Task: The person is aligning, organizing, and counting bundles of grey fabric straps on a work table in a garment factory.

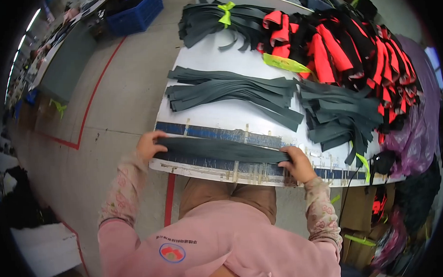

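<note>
A long dark grey-green fabric strip stretches between my hands just over the near edge of the white table. My left hand pinches its left end, and my right hand grips the right end. Beneath the strip run blue bands with worn tape stuck to the tabletop. Just beyond lies a loose pile of similar strips. To the right of it, another heap of strips spreads out in disorder.
At the far side sits a strip bundle tied with a yellow-green ribbon. Black and bright coral fabric pieces are heaped at the back right, beside purple plastic. A blue crate stands on the floor at the far left.
</note>
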Available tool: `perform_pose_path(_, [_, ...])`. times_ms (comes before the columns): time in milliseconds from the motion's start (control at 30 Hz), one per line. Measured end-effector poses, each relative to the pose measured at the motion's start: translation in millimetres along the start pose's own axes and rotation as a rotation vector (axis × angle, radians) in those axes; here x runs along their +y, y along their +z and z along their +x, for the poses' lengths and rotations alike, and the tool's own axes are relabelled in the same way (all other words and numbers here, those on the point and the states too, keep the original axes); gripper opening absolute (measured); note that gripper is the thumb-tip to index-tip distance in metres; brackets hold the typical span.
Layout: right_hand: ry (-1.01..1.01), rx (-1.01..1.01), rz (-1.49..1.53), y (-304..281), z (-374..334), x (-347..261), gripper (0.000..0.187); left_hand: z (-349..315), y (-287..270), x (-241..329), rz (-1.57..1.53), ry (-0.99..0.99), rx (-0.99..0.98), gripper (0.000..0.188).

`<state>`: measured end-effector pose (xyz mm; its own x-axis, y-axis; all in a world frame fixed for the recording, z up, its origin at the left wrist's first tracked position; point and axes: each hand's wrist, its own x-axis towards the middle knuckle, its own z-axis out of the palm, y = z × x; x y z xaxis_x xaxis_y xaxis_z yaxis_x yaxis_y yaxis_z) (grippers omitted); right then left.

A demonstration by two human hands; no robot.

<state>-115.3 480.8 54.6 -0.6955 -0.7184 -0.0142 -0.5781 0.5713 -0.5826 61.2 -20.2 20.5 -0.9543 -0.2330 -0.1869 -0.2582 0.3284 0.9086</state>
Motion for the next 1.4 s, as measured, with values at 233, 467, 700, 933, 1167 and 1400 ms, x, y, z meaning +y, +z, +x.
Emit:
perform_pose_path(233, [0.339,-0.034,0.812,-7.1,57.8,17.5,0.026,64.6,-57.9,-2.5,-0.395,-0.399,-0.107,0.043])
perform_pose_path(467, [0.478,-0.049,0.71,15.7,72.1,20.3,0.028,86.8,-49.1,-27.4,0.071,-0.426,0.063,0.064])
perform_pose_path(700, [0.532,-0.061,0.66,8.1,73.0,14.0,0.027,94.9,-47.4,-17.3,0.176,-0.466,-0.024,0.056])
perform_pose_path(933, [0.488,-0.009,0.644,15.1,77.6,14.3,0.028,90.6,-49.8,-15.0,0.19,-0.47,0.003,0.049])
perform_pose_path(1167, [0.485,-0.033,0.603,15.5,79.9,20.6,0.028,85.2,-47.2,-7.0,0.183,-0.425,0.037,0.05])
perform_pose_path(1400, [0.49,-0.059,0.539,16.1,80.1,22.3,0.035,82.8,-46.5,-4.7,0.221,-0.44,0.088,0.05])
